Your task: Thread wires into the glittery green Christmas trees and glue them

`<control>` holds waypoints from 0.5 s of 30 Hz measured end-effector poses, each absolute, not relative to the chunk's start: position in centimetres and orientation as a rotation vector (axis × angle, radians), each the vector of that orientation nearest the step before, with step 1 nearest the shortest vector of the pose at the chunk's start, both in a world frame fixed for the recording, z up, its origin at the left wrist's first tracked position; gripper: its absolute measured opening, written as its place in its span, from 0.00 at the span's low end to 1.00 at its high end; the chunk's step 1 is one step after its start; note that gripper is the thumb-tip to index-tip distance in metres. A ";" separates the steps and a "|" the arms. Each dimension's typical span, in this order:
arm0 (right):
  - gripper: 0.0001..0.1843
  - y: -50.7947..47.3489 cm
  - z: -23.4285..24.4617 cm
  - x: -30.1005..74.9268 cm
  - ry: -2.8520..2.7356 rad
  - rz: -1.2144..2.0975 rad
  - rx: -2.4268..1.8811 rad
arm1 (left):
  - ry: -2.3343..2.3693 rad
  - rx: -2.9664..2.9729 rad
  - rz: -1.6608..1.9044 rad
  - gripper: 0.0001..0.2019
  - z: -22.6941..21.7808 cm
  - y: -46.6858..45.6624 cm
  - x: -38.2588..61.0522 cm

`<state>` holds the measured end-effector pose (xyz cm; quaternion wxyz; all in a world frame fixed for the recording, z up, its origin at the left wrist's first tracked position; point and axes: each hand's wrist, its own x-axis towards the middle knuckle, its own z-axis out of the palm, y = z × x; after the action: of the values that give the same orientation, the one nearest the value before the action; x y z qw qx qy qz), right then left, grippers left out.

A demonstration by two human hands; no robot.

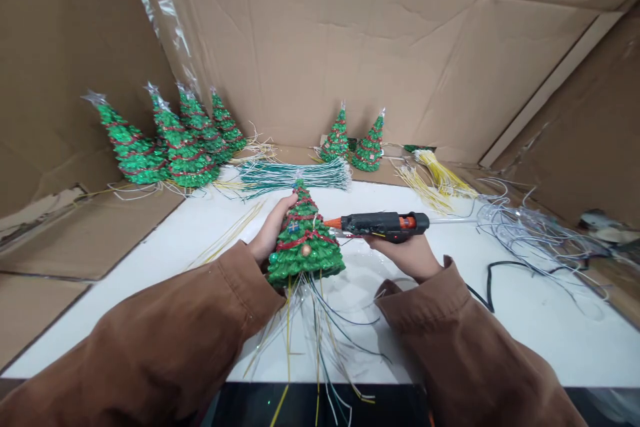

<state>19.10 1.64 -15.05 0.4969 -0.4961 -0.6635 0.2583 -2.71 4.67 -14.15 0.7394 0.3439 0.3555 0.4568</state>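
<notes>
A small green Christmas tree figure (311, 257) with red garland and ornaments is held above the white board, its loose wires trailing from the base toward me. My left hand (271, 227) is closed around its left side, with most fingers hidden behind it. In my right hand (407, 255) is a black glue gun (373, 225), gripped from below. The gun's orange nozzle points left and reaches the tree's right side; whether it touches cannot be made out. A clear glue stick (453, 219) sticks out of the gun's rear.
Several finished-looking trees (187, 157) stand at the back left, two more (369, 148) at back centre. A bundle of green-and-white wires (295, 175) lies behind the held tree. Yellow wires (443, 175) and tangled pale wires (530, 227) are at right, beside a black cord (490, 280). Cardboard walls (325, 33) enclose the board.
</notes>
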 end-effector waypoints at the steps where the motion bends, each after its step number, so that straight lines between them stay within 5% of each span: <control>1: 0.09 1.7 -15.0 19.1 -1.606 0.641 -1.196 | 0.788 0.759 0.985 0.14 -14.2 4.6 -2.7; 15: 0.05 1.4 -14.5 18.7 -1.535 0.723 -1.247 | 0.798 0.771 0.914 0.16 -14.0 4.0 -2.4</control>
<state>18.70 1.39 -14.51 0.4953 -0.5145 -0.6333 0.2981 -2.38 3.98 -14.02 0.7526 0.3531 0.3654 0.4188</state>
